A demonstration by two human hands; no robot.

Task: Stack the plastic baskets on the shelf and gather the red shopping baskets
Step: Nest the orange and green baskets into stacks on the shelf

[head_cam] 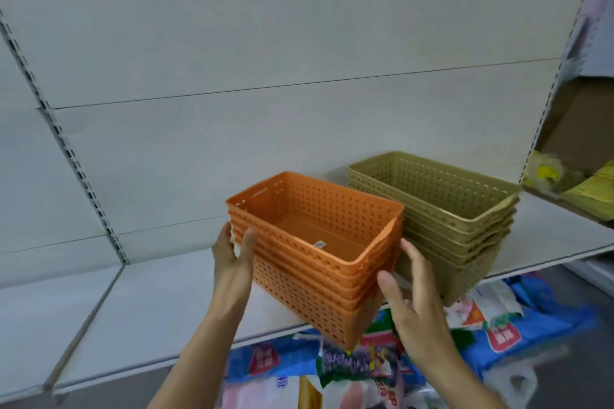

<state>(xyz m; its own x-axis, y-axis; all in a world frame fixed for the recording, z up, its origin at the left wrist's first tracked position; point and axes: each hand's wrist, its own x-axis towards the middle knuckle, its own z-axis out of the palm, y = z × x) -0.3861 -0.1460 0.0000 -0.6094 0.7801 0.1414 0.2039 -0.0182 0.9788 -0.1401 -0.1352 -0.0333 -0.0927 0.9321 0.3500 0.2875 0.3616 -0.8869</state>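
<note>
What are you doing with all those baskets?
A person is putting plastic baskets in order on a store shelf. Their left hand and right hand are on either side of a stack of orange baskets, which sits at the shelf's front edge with one corner poking out past it. Right beside it stands a stack of olive-tan baskets. Below the shelf lie colourful bags. No red shopping baskets are in view.
</note>
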